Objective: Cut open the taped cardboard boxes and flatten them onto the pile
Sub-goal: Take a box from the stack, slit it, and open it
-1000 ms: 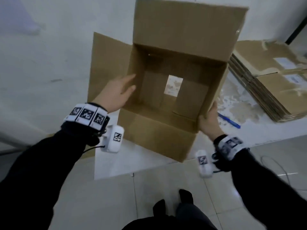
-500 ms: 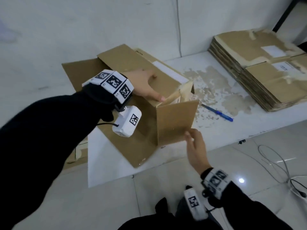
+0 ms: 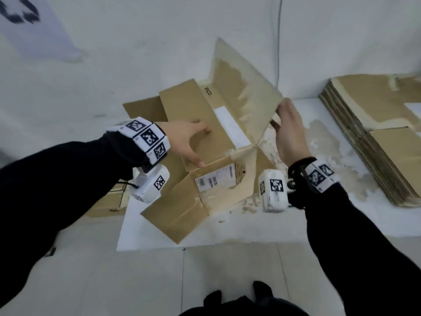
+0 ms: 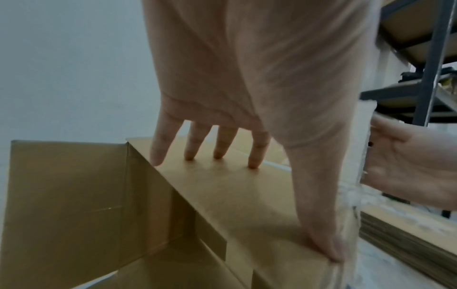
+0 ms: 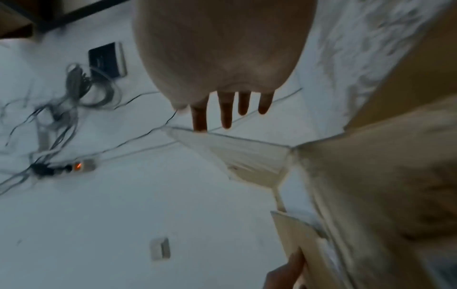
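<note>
A brown cardboard box (image 3: 202, 110) lies half collapsed on the white table (image 3: 273, 229), shipping labels facing me. My left hand (image 3: 191, 142) presses flat on its top panel, fingers straight and spread; the left wrist view shows the fingertips (image 4: 217, 154) on the cardboard (image 4: 235, 199). One large flap (image 3: 243, 87), with torn tape residue, stands up at the right. My right hand (image 3: 288, 131) rests with straight fingers against that flap's outer edge. In the right wrist view the index fingertip (image 5: 199, 125) touches the flap's corner (image 5: 247, 156).
The pile of flattened boxes (image 3: 376, 124) sits at the table's right end. Tape scraps litter the table beside the box. Another carton (image 3: 107, 201) stands below the table's left side. A cable (image 3: 279, 42) runs down the wall. A metal rack (image 4: 430, 78) stands behind the pile.
The box, held up open a second ago, was laid down and collapsed. My left hand now presses its top panel, and my right hand rose from the near flap to the raised right flap.
</note>
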Demonstrator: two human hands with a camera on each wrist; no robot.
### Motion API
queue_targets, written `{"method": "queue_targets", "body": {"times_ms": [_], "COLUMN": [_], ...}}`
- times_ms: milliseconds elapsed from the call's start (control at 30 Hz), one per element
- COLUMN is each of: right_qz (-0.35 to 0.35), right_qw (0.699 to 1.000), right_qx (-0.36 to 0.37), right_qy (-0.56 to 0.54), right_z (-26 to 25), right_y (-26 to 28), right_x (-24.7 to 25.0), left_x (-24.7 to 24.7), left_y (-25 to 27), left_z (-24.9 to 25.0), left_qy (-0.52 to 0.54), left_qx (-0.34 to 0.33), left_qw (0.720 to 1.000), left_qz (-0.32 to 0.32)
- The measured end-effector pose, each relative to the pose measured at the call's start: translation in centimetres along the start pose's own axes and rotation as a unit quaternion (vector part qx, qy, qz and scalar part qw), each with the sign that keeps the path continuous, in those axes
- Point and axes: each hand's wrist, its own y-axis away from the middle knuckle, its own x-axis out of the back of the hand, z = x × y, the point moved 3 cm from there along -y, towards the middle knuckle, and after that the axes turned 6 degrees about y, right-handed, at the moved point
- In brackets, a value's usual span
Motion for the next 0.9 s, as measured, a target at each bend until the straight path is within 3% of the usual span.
{"method": "queue_targets", "body": {"times_ms": [67, 133, 167, 233, 300, 333, 400, 467, 567, 633, 733, 800, 900], "right_qz": [-0.120, -0.259, -0.306, -0.360, -0.400, -0.417, -0.444, -0.439, -0.369, -0.391, -0.452, -0.500, -0.578], "right_qw": [0.984, 0.931, 0.905, 0.879, 0.865, 0.861, 0.851, 0.850, 0.876, 0.869, 0.842, 0.823, 0.781], "right_qx": [0.024, -0.033, -0.081, -0.149, -0.159, -0.159, -0.138, -0.083, 0.010, 0.047, 0.019, 0.009, -0.034], "right_qy": [0.133, 0.256, 0.282, 0.274, 0.257, 0.244, 0.245, 0.278, 0.310, 0.300, 0.294, 0.268, 0.233], "right_z": [-0.6, 0.1, 0.6, 1.3, 2.1, 2.2, 3.0, 3.3, 3.0, 2.4, 2.5, 1.7, 0.6], "right_y": [-1.9, -3.0, -3.5, -4.2, -5.0, -5.2, -5.4, -5.8, -5.9, -3.7, 1.5, 5.1, 7.1], "right_x": [-1.2, -2.0, -2.3, -2.6, -3.2, -3.6, -3.6, -2.1, 3.5, 7.1, 9.3, 8.7, 7.1], "left_x": [0.6, 2.6, 4.2, 7.6, 8.3, 7.7, 4.9, 1.8, -0.5, -1.4, -2.6, -2.9, -3.2], "left_y": [0.8, 2.3, 3.2, 4.9, 4.8, 4.0, 1.4, -0.4, -0.1, 0.6, 2.0, 2.4, 2.3], "left_z": [1.1, 2.0, 2.6, 4.0, 6.0, 7.4, 10.4, 12.1, 11.5, 10.1, 7.8, 7.2, 7.3], "left_qy": [-0.027, -0.076, -0.089, -0.079, -0.025, 0.009, 0.042, -0.021, -0.091, -0.105, -0.044, 0.038, 0.124], "left_qx": [0.026, 0.061, 0.066, 0.048, 0.018, 0.009, 0.019, 0.048, 0.076, 0.111, 0.200, 0.186, 0.137], "left_qw": [0.999, 0.995, 0.992, 0.969, 0.931, 0.926, 0.945, 0.957, 0.929, 0.911, 0.881, 0.869, 0.871], "left_qz": [0.009, 0.022, 0.067, 0.228, 0.365, 0.378, 0.323, 0.284, 0.351, 0.383, 0.425, 0.457, 0.456]}}
